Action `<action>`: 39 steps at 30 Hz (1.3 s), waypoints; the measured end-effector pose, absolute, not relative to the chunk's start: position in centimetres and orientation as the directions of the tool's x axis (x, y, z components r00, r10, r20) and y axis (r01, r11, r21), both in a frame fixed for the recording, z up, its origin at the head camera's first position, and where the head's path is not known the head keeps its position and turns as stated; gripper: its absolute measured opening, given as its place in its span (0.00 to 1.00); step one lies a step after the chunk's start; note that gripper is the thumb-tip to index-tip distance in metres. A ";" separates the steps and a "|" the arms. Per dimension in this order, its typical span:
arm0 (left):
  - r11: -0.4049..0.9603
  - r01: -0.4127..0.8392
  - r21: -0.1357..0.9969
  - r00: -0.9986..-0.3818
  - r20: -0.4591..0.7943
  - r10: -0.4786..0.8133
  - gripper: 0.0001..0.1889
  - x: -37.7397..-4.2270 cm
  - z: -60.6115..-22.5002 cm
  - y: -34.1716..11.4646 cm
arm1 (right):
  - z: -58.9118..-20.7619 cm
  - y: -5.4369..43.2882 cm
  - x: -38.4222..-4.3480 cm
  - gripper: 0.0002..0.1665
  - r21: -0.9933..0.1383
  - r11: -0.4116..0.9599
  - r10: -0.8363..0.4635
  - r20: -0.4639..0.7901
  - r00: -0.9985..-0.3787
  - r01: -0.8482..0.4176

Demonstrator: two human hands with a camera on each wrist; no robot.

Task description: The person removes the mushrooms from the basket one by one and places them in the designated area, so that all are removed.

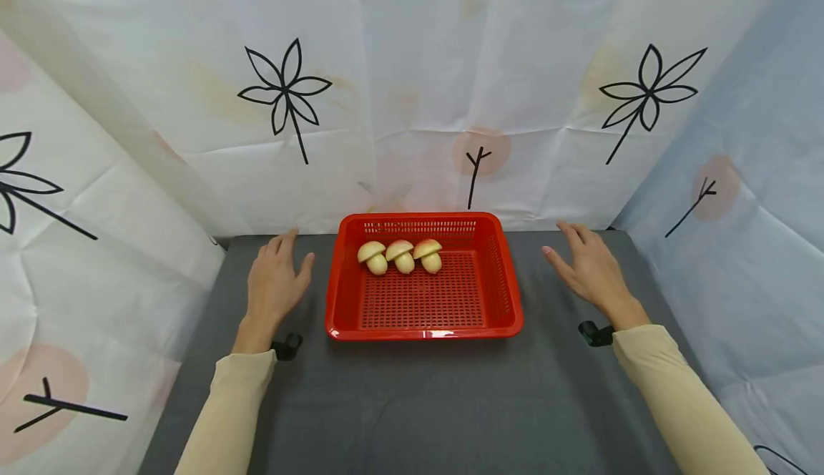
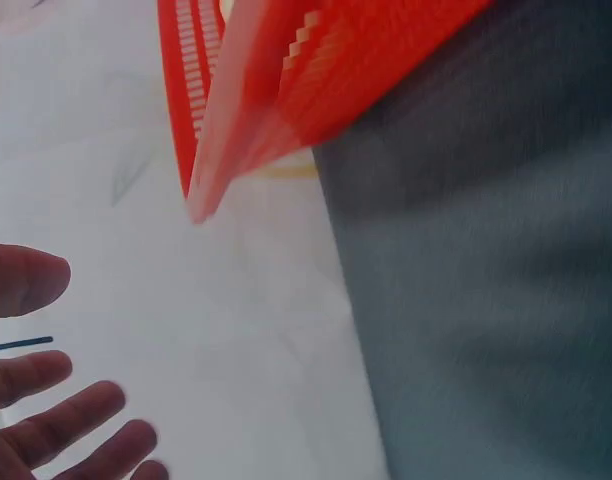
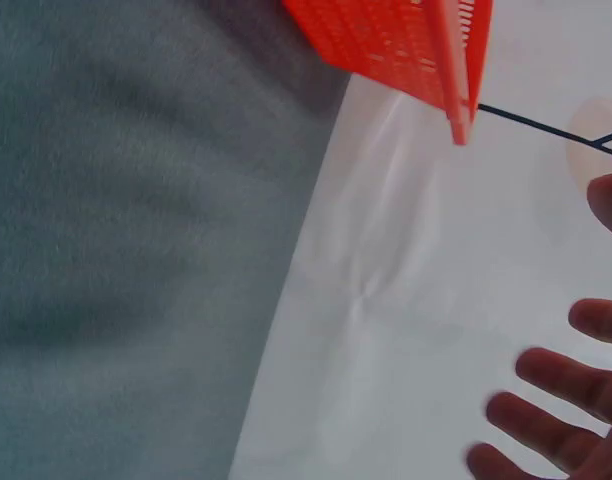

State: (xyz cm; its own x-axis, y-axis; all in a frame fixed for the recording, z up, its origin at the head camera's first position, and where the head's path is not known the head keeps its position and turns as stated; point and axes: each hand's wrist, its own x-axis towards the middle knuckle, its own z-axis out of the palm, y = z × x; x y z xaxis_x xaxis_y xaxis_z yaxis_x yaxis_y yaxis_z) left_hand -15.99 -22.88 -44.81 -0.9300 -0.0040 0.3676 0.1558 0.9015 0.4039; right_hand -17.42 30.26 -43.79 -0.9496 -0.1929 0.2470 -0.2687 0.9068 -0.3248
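Observation:
A red plastic basket (image 1: 425,334) with slotted walls stands on the dark grey table. In its back left part, three toy mushrooms (image 1: 405,264) with cream stems and pinkish-yellow caps lie side by side. To the left of the basket is my left hand (image 1: 275,282), fingers extended and thumb apart, holding nothing. My right hand (image 1: 594,267) is off the basket's right side, also with spread fingers and nothing in it. Both wrist views show the fingers separated and away from the basket's rim.
The grey table (image 1: 425,403) reaches back to a white cloth (image 1: 412,67) printed with black leaf drawings. Similar cloth hangs along the left and right sides. A black strap device (image 1: 287,347) sits on the left wrist, another (image 1: 595,333) on the right.

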 end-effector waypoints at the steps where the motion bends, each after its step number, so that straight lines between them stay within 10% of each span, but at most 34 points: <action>1: 0.886 0.135 0.443 -0.942 0.334 -0.023 0.29 -15.8 -45.0 -22.7 | -43.8 30.2 -17.2 0.37 -0.338 0.903 -0.194 0.228 -0.954 -0.265; 15: 0.454 -0.055 0.889 -0.998 -0.045 -0.033 0.32 -15.2 -49.0 -22.4 | -43.5 27.8 -15.3 0.38 -0.524 0.817 -0.189 0.155 -0.970 -0.243; 39: -0.023 -0.243 0.970 -0.966 -0.240 0.094 0.36 -16.4 -52.7 -20.8 | -44.2 19.4 -16.9 0.34 -0.700 0.655 -0.304 0.101 -0.947 -0.285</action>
